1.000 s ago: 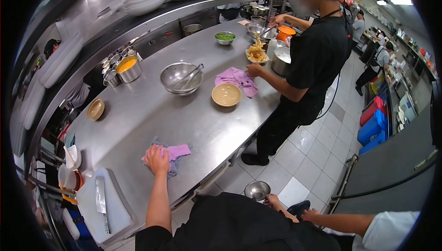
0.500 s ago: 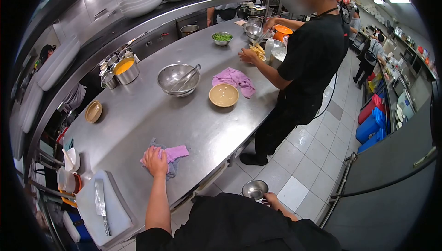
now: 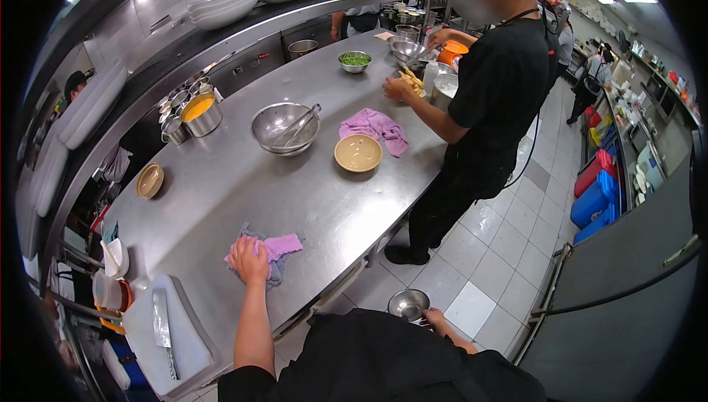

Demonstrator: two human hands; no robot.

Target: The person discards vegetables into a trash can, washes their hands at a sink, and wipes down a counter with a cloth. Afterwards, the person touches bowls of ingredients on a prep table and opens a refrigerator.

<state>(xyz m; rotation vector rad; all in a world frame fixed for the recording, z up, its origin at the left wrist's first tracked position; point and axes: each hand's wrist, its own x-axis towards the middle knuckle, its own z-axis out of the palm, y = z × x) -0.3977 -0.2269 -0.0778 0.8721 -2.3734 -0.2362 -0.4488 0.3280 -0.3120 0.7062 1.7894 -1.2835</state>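
Observation:
My left hand (image 3: 248, 259) presses down on a pink cloth (image 3: 282, 245) and a grey cloth (image 3: 276, 272), bunched together on the steel table, its fingers curled over them. Low at my right side, away from the table, my right hand (image 3: 436, 319) grips a small metal bowl (image 3: 408, 303) by its rim. The bowl's inside looks bare. To the left of my left hand, a knife (image 3: 161, 328) lies on a white cutting board (image 3: 188, 339). Beyond the cloths stand a tan bowl (image 3: 358, 153) and a large metal mixing bowl (image 3: 265, 123) with a whisk (image 3: 299, 126) in it.
A co-worker (image 3: 498, 85) in black stands at the table's right side, hands near food and bowls. Another pink cloth (image 3: 375, 129), a bowl of greens (image 3: 355, 62), a pot of orange liquid (image 3: 200, 114) and a tan dish (image 3: 150, 181) are on the table (image 3: 221, 203).
My hands, the cloths and the small metal bowl stay where they were. The co-worker's far hand has shifted slightly, and people in the background have moved.

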